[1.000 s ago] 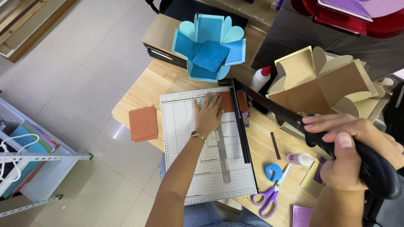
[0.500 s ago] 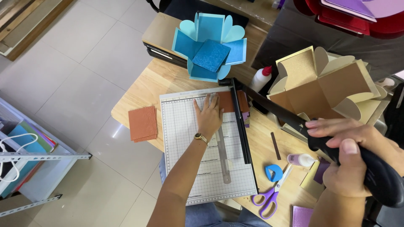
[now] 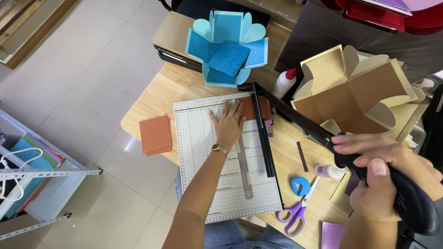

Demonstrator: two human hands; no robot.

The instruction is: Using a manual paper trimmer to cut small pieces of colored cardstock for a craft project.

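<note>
Two hands — left hand (image 3: 228, 127) spread on one brown sheet (image 3: 253, 109), right hand (image 3: 385, 182) gripping cutter handle (image 3: 406, 198).

Bright, even indoor daylight throughout, with a small white glare patch on the floor tiles (image 3: 130, 144) well to the left of the left hand (image 3: 228, 124) and only soft, short shadows under that hand and along the cutter arm (image 3: 295, 117). Sharp focus around the left hand and on the gridded cutting board (image 3: 203, 184). Slightly soft and oversized at the right hand (image 3: 383, 184), close to the lens, with wide-angle stretching toward the edges beyond both hands.
</note>
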